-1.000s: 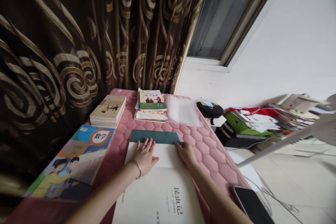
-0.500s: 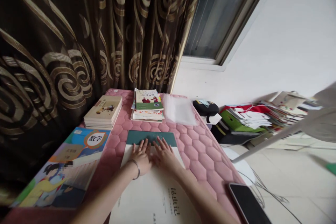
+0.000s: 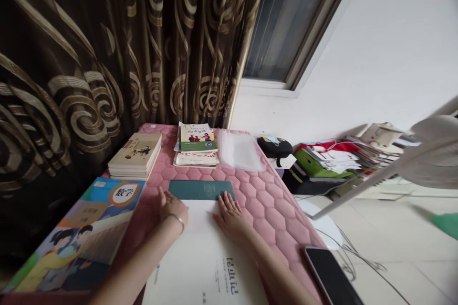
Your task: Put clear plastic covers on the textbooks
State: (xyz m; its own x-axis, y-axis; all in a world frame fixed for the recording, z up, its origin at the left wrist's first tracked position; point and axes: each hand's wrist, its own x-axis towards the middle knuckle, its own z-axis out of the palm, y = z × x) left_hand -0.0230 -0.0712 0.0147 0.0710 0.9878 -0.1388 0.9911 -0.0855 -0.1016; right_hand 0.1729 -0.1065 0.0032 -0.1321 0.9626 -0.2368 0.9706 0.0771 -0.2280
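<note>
A white book [image 3: 200, 248] with dark printed characters lies in front of me, a dark green band or flap [image 3: 193, 189] across its far end. My left hand [image 3: 172, 209], with a bracelet at the wrist, rests at the book's left edge near the band; its fingers are apart and partly over the edge. My right hand [image 3: 231, 217] lies flat on the right side, fingers spread, fingertips touching the green band. Neither hand grips anything. To the left is a colourful textbook [image 3: 75, 238] with a cartoon cover.
The pink quilted table cover [image 3: 268, 209] bears a stack of tan booklets [image 3: 136, 155], a pile of books [image 3: 196, 145] and clear plastic sleeves [image 3: 239, 151]. A phone [image 3: 331, 274] lies at the right edge. Beyond stand a fan [image 3: 379, 171] and piled papers [image 3: 332, 157].
My hands have moved apart from the middle of the green band, the left to the book's left edge, the right toward its right side. The view has shifted slightly.
</note>
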